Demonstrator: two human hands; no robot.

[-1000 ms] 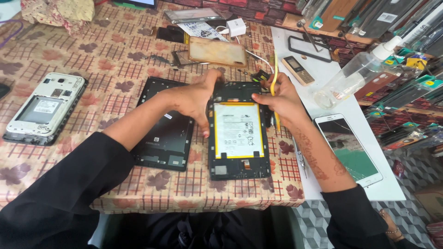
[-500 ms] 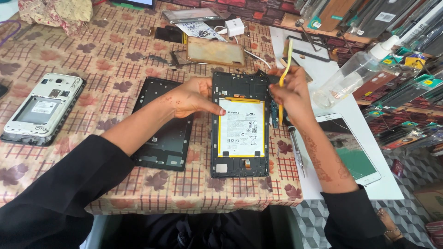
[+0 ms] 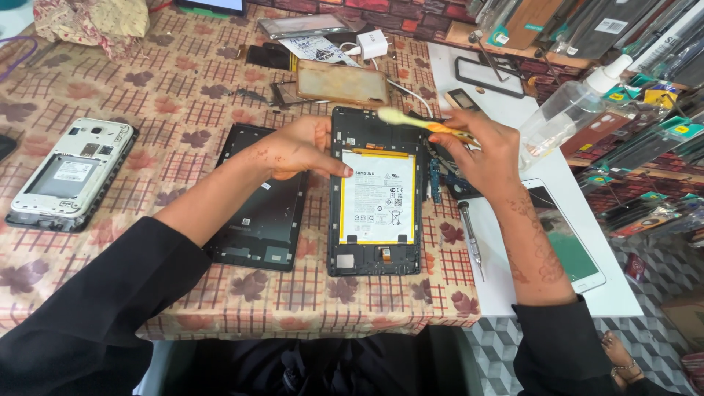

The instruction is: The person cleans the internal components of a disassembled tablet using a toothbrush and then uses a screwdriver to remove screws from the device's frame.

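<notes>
On a patterned tablecloth (image 3: 183, 95), left hand (image 3: 297, 150) presses flat to steady an opened tablet (image 3: 378, 194), while right hand (image 3: 480, 150) pinches a brush (image 3: 422, 123) over its top edge.

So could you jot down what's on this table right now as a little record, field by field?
Left hand: rests on the left edge of the opened tablet
Right hand: holds a yellow brush over the tablet's top end
Tablet: back removed, white battery showing
Beside it: black back cover, left
Screwdriver: right of tablet
Far left: opened white phone
Surface: patterned tablecloth
</notes>
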